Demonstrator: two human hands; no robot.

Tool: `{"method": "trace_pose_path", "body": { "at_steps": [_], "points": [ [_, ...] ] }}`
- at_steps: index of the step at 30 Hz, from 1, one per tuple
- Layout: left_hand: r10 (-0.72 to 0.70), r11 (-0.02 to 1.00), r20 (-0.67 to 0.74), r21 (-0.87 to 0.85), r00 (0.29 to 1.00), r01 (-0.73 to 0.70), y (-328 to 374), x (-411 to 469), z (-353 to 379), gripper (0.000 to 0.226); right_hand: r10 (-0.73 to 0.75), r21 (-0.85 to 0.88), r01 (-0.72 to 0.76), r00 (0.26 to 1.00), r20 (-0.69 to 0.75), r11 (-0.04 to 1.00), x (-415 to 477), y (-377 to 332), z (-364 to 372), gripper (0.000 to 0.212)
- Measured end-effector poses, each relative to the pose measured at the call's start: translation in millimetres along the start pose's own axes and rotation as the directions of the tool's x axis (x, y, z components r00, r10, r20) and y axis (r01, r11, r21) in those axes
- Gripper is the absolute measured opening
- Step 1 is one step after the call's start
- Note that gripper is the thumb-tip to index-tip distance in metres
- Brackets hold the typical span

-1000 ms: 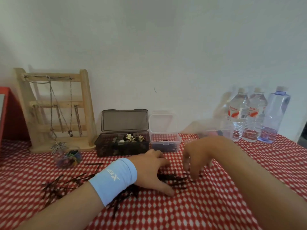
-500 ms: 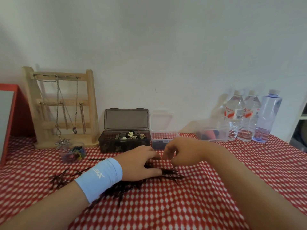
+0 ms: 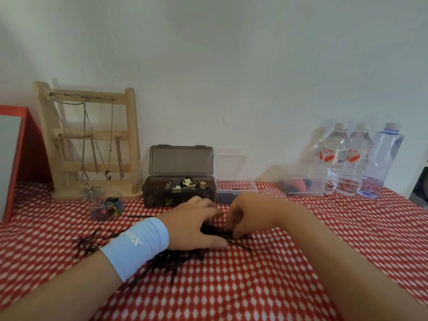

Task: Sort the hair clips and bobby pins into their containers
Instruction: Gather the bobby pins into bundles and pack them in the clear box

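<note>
A pile of dark bobby pins (image 3: 176,260) lies spread on the red checked cloth (image 3: 254,286). My left hand (image 3: 192,225), with a light blue wristband, rests palm down on the pile. My right hand (image 3: 245,216) is beside it, fingertips curled down and pinching pins at the pile's right end. Behind the hands stands an open smoky grey box (image 3: 159,193) holding small hair clips. To its right is a small clear container (image 3: 236,189) with its lid up and a few dark pins inside.
A wooden jewellery stand (image 3: 92,140) with necklaces is at the back left, a red-framed mirror (image 3: 14,158) further left. A small clear cup of coloured hair ties (image 3: 106,207) sits before the stand. Another clear box (image 3: 303,186) and three water bottles (image 3: 356,161) stand at the back right.
My right hand moved left from the pile's right side to meet my left hand, then dipped its fingers onto the pins. The left hand stayed on the pile.
</note>
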State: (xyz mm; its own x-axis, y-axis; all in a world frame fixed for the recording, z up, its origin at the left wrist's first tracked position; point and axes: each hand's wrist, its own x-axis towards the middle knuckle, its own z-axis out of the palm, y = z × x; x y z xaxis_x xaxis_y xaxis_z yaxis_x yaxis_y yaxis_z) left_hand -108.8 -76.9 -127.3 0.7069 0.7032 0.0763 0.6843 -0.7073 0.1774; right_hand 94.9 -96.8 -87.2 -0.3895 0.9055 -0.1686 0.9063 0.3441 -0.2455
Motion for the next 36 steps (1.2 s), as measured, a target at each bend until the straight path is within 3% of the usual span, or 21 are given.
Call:
{"method": "trace_pose_path", "body": {
  "at_steps": [2, 4, 7, 9, 14, 16, 19, 23, 25, 27, 30, 33, 36],
  "points": [
    [-0.026, 1.000, 0.069, -0.013, 0.997, 0.027, -2, -1, 0, 0.087, -0.033, 0.020, 0.034, 0.999, -0.035, 0.999, 0, -4, 1, 0.021],
    [-0.024, 0.999, 0.084, 0.024, 0.996, 0.022, -1, -1, 1, 0.076, -0.034, 0.072, 0.039, 0.997, -0.065, 0.997, -4, -3, -2, 0.021],
    [-0.006, 1.000, -0.015, 0.023, 1.000, 0.006, 2, 0, 0, 0.051, 0.087, 0.018, -0.087, 0.996, 0.031, 0.996, -12, 0, -3, 0.051],
    [0.002, 1.000, -0.049, 0.012, 0.999, -0.002, 3, 1, 1, 0.047, 0.146, -0.053, -0.142, 0.987, 0.073, 0.988, -14, 1, 0, 0.061],
    [-0.036, 0.997, 0.103, 0.075, 0.994, 0.029, -4, -3, -5, 0.086, 0.068, -0.049, -0.068, 0.998, -0.008, 0.996, -10, 2, 6, 0.025],
    [-0.045, 0.998, 0.150, 0.051, 0.988, 0.038, -8, -6, -7, 0.077, 0.033, -0.026, -0.034, 0.999, -0.037, 0.999, -8, 2, 8, 0.018],
    [-0.045, 0.999, 0.054, 0.030, 0.998, 0.044, -9, -6, -8, 0.051, -0.032, -0.001, 0.033, 0.996, -0.088, 0.999, -3, -2, 14, 0.017],
    [-0.077, 0.992, 0.024, 0.105, 0.997, 0.074, -6, -5, -10, 0.048, -0.060, 0.015, 0.063, 0.988, -0.140, 0.998, -1, -5, 13, 0.021],
    [-0.082, 0.995, 0.043, 0.054, 0.996, 0.080, -5, -6, -13, 0.055, -0.031, 0.011, 0.032, 0.991, -0.134, 0.999, -4, -3, 11, 0.025],
    [-0.127, 0.992, 0.099, 0.022, 0.987, 0.125, -5, -9, -16, 0.080, 0.000, 0.015, 0.002, 0.992, -0.128, 1.000, -5, -3, 11, 0.031],
    [-0.215, 0.972, 0.209, 0.138, 0.954, 0.189, -7, -12, -18, 0.097, 0.007, 0.076, -0.004, 0.999, -0.040, 0.997, -4, -13, 17, 0.048],
    [-0.161, 0.986, 0.194, 0.082, 0.968, 0.147, -8, -13, -23, 0.073, -0.029, 0.002, 0.029, 0.999, -0.037, 1.000, 0, -21, 25, 0.063],
    [-0.089, 0.996, 0.186, 0.043, 0.978, 0.083, -7, -15, -28, 0.058, -0.054, -0.050, 0.050, 0.995, -0.086, 0.997, 1, -19, 22, 0.039]
  ]
}}
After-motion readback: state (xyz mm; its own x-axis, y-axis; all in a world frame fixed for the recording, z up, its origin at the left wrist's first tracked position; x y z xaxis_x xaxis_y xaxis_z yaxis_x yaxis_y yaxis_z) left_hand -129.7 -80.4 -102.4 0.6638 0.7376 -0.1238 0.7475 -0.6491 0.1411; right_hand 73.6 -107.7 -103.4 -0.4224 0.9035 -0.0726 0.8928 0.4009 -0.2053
